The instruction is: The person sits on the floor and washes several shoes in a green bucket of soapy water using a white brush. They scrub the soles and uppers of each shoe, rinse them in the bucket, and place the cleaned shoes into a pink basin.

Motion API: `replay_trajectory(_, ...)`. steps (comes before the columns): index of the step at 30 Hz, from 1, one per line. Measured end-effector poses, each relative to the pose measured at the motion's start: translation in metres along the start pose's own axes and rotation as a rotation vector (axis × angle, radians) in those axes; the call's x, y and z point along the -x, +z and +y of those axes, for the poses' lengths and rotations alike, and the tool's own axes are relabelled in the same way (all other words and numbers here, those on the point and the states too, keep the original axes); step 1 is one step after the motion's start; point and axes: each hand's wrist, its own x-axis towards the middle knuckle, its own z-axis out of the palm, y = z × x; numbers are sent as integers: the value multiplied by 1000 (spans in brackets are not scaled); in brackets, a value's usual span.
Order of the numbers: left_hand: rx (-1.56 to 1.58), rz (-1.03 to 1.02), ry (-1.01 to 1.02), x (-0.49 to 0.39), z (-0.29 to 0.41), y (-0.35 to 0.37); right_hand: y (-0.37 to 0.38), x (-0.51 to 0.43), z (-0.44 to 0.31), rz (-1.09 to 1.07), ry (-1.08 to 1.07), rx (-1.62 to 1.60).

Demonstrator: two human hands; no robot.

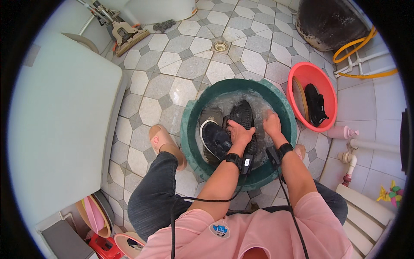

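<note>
A green plastic basin (190, 129) of cloudy, sudsy water stands between my feet. My left hand (240, 133) grips a black shoe (242, 111) that lies sole up in the water. Left of it rests a dark blue shoe (214, 137) with a white rim, partly over other footwear. Another sole (211, 113), greyish and ridged, shows at the basin's left side. My right hand (271, 123) is low over the water at the right, apart from the black shoe. Its fingertips are blurred, and whether they hold anything is unclear.
A red plastic basin (292, 69) holding a black shoe (314, 103) stands at the right, beside a pink pump bottle (341, 132). A floor drain (221, 46) lies ahead, with a mop (131, 39) at upper left. Cables run from both wrists.
</note>
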Motion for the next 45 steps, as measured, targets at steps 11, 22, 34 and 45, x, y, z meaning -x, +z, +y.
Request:
replay_trajectory(11,471,-116,204,-15,-22,0,-7,9,-13,-213,-24,-459)
replay_trajectory(22,1004,-498,-54,-20,-40,-23,2,-30,-65,-199,-262,-241)
replay_trajectory(34,846,-554,-159,-10,-31,-44,24,-51,-47,-127,-439,-173)
replay_trajectory(45,1069,-610,-299,-15,-41,-44,13,-32,-4,-201,-241,0)
